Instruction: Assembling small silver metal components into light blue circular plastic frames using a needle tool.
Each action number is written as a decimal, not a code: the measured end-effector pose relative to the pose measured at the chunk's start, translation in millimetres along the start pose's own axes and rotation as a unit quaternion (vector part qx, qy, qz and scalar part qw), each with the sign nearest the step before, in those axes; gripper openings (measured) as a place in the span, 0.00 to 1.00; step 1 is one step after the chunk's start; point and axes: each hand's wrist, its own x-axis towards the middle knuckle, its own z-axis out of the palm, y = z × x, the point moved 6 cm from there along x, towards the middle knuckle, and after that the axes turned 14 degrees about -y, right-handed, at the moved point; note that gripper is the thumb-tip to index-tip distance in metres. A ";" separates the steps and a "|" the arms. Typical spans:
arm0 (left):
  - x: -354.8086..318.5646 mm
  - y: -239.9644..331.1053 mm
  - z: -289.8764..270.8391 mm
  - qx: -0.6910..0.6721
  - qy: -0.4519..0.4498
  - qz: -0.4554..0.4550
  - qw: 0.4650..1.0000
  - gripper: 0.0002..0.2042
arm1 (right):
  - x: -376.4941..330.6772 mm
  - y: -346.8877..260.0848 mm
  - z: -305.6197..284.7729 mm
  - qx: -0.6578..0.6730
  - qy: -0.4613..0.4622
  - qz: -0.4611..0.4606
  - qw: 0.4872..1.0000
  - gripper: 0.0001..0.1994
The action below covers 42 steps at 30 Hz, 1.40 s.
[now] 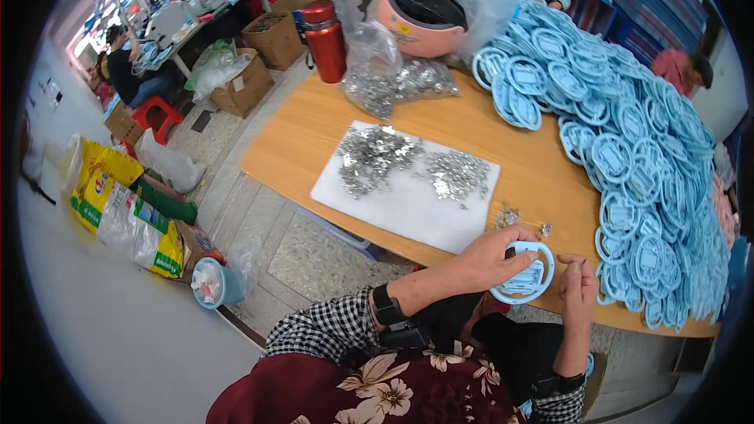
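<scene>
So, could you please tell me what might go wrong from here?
The blue oval part could drop if the left grip loosens. That grip might also scatter the loose metal pieces lying close by. The heap of blue parts is loosely piled near the edge of the table, so some could slide off.

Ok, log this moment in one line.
left hand: holding blue oval part; right hand: beside it, any grip unclear; metal pieces: heaped on white sheet; blue parts: piled at right
</scene>
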 end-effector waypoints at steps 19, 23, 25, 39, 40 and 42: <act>-11.7 -15.6 -9.8 0.168 0.043 -0.007 0.985 0.23 | 20.8 34.3 -25.0 -0.047 0.150 -0.040 0.987 0.18; -13.6 -14.6 -12.2 0.166 0.025 0.007 0.986 0.20 | 25.1 27.5 -14.8 -0.070 0.158 -0.009 0.985 0.19; -18.0 -11.8 -10.5 0.159 0.019 0.022 0.987 0.19 | 23.7 24.6 -13.0 -0.077 0.145 -0.013 0.986 0.19; -26.2 -15.9 -6.6 0.074 -0.070 0.046 0.994 0.17 | 58.1 -5.0 13.8 -0.136 0.039 -0.020 0.990 0.11; -27.2 -13.6 -7.5 0.078 -0.081 0.061 0.992 0.16 | 67.5 -24.3 33.9 -0.202 -0.018 -0.066 0.977 0.10; -29.3 -14.9 -11.1 0.057 -0.101 0.050 0.992 0.16 | 87.3 -56.0 70.6 -0.265 -0.080 -0.109 0.955 0.09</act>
